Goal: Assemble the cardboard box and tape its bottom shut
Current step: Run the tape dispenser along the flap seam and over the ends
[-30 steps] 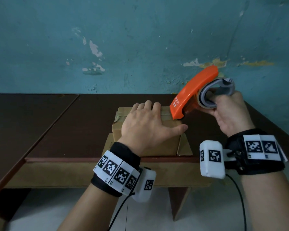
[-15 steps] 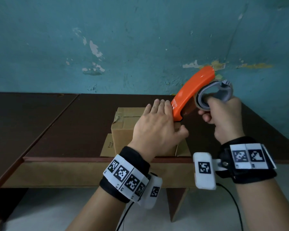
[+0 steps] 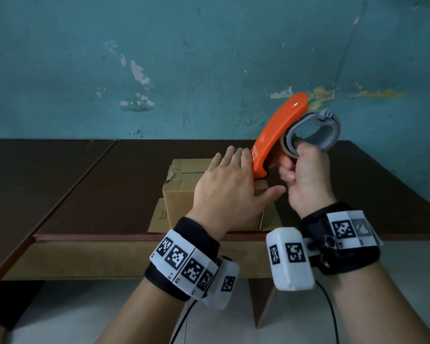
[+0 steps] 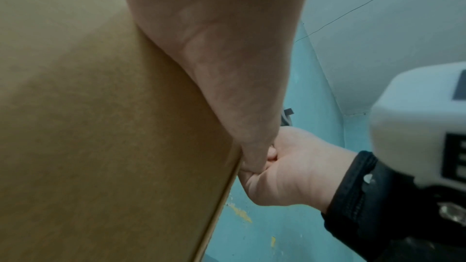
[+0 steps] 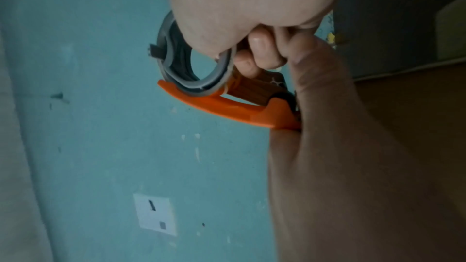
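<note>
Left hand [image 3: 230, 192] lies flat, fingers straight, on the cardboard box [image 3: 181, 194]; right hand [image 3: 305, 177] grips the orange tape dispenser [image 3: 274, 134] at the box's right edge; its label unreadable

The box [image 3: 184, 192] was matt brown cardboard, creased at one corner. The dispenser [image 3: 274, 135] was glossy orange plastic with a grey plastic ring. The surface [image 3: 109, 184] was dark, smooth wood. The wall [image 3: 209, 58] showed rough, flaking teal paint.

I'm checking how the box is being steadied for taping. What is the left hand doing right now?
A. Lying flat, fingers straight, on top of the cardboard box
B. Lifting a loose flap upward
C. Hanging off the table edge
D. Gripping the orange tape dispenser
A: the left hand lies flat on the cardboard box, while the right hand grips the orange tape dispenser.
</note>
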Tool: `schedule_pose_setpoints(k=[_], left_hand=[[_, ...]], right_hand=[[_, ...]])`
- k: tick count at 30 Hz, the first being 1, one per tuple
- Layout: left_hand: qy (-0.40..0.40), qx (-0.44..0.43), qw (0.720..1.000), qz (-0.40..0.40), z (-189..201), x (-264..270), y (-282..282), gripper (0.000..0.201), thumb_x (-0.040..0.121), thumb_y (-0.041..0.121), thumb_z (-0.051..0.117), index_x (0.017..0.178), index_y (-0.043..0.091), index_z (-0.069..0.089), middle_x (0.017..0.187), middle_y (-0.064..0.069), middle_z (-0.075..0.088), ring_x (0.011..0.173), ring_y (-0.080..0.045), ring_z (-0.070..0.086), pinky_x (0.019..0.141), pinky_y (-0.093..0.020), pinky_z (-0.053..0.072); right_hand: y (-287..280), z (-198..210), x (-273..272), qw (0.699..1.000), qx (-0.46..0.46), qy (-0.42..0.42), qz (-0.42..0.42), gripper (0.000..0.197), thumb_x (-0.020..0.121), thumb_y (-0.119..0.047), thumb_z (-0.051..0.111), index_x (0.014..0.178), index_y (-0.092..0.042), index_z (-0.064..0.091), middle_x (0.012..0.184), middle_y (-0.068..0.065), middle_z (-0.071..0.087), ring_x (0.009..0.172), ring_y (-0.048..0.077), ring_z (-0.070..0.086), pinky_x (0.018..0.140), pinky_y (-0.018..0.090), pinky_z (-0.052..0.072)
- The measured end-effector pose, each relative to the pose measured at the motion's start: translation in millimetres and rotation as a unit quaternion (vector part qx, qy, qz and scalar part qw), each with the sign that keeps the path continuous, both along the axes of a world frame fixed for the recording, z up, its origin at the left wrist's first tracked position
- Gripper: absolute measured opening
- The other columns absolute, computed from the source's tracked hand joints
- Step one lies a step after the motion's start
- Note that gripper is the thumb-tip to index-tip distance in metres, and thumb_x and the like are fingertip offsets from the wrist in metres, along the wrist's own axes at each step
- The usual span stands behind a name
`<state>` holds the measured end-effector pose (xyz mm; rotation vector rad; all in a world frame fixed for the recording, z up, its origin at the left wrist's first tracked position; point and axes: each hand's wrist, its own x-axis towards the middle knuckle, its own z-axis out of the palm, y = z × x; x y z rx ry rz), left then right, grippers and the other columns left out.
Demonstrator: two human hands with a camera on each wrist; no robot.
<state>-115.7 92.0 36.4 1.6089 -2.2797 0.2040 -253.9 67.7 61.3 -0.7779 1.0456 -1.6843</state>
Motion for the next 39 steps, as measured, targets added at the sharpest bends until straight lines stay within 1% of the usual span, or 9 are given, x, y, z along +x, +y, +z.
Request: schedule_pose_setpoints(k=[3, 7, 10, 12, 16, 22, 25, 30, 39], left_hand=[[-0.002, -0.002, 1.000, 0.002, -1, 0, -2, 0.099, 0.095, 0.077, 0.035, 0.162, 0.005, 0.024, 0.165, -0.012, 0.038, 0.157, -0.029, 0.027, 0.129, -0.046, 0.018], [-0.010, -0.016, 1.000, 0.006, -1, 2, -3, 0.097, 0.091, 0.076, 0.031, 0.160, 0.008, 0.031, 0.151, -0.009, 0.054, 0.143, -0.027, 0.047, 0.124, -0.044, 0.028], [-0.018, -0.023, 1.000, 0.008, -1, 2, -4, 0.095, 0.087, 0.076, 0.025, 0.157, 0.013, 0.036, 0.143, -0.007, 0.059, 0.138, -0.026, 0.051, 0.122, -0.044, 0.032], [-0.022, -0.024, 0.999, 0.006, -1, 2, -4, 0.089, 0.091, 0.075, 0.028, 0.158, 0.016, 0.037, 0.143, -0.007, 0.057, 0.138, -0.026, 0.050, 0.122, -0.043, 0.031], [-0.015, -0.017, 1.000, 0.007, -2, 1, -5, 0.090, 0.096, 0.072, 0.036, 0.161, 0.011, 0.032, 0.153, -0.009, 0.051, 0.146, -0.024, 0.043, 0.126, -0.042, 0.025], [-0.025, -0.017, 0.999, 0.013, -2, 1, -4, 0.089, 0.094, 0.073, 0.031, 0.157, 0.011, 0.040, 0.153, -0.008, 0.052, 0.145, -0.024, 0.044, 0.125, -0.041, 0.025], [-0.028, -0.018, 0.999, 0.014, 0, 0, -3, 0.095, 0.088, 0.075, 0.021, 0.155, 0.012, 0.042, 0.150, -0.007, 0.053, 0.144, -0.023, 0.045, 0.125, -0.041, 0.026], [-0.028, -0.011, 1.000, 0.009, 0, 2, -3, 0.096, 0.088, 0.076, 0.020, 0.157, 0.012, 0.039, 0.153, -0.008, 0.051, 0.146, -0.024, 0.043, 0.126, -0.042, 0.025], [-0.027, 0.004, 1.000, 0.009, 2, -1, -2, 0.092, 0.094, 0.078, 0.033, 0.159, 0.013, 0.034, 0.155, -0.007, 0.048, 0.147, -0.024, 0.042, 0.127, -0.042, 0.022]], right_hand=[[0, 2, -3, 1.000, -0.009, -0.028, 0.009, 0.032, 0.096, -0.006, 0.041, 0.066, -0.018, 0.045, 0.050, -0.008, 0.036, 0.036, 0.004, 0.031, 0.035, 0.019, 0.016], [0, 1, -13, 0.999, 0.009, -0.039, 0.010, 0.036, 0.095, -0.004, 0.039, 0.063, -0.020, 0.041, 0.048, -0.008, 0.032, 0.034, 0.004, 0.027, 0.035, 0.019, 0.014], [-2, 2, -22, 0.999, 0.024, -0.037, 0.002, 0.033, 0.094, -0.004, 0.041, 0.065, -0.019, 0.042, 0.048, -0.008, 0.033, 0.034, 0.004, 0.027, 0.037, 0.020, 0.014], [-5, 2, -33, 0.999, 0.026, -0.026, -0.021, 0.030, 0.093, -0.003, 0.041, 0.068, -0.019, 0.044, 0.045, -0.010, 0.035, 0.034, 0.004, 0.028, 0.036, 0.020, 0.016], [-8, -2, -53, 0.997, 0.024, 0.001, -0.070, 0.026, 0.088, 0.000, 0.041, 0.069, -0.018, 0.046, 0.045, -0.010, 0.037, 0.034, 0.005, 0.030, 0.035, 0.020, 0.018], [-8, -3, -60, 0.993, 0.031, 0.040, -0.109, 0.028, 0.089, -0.001, 0.047, 0.067, -0.018, 0.046, 0.042, -0.011, 0.037, 0.033, 0.005, 0.030, 0.033, 0.019, 0.019], [-8, -3, -64, 0.989, 0.037, 0.060, -0.127, 0.028, 0.088, -0.001, 0.049, 0.066, -0.018, 0.047, 0.039, -0.012, 0.037, 0.031, 0.004, 0.031, 0.034, 0.019, 0.020], [-6, -6, -63, 0.981, 0.035, 0.108, -0.154, 0.025, 0.089, 0.000, 0.051, 0.072, -0.018, 0.053, 0.056, -0.004, 0.045, 0.029, 0.000, 0.039, 0.034, 0.015, 0.030], [-2, -14, -49, 0.974, -0.026, 0.141, -0.173, 0.033, 0.080, 0.013, 0.048, 0.067, -0.017, 0.058, 0.063, -0.001, 0.056, 0.050, 0.006, 0.052, 0.043, 0.017, 0.039]])
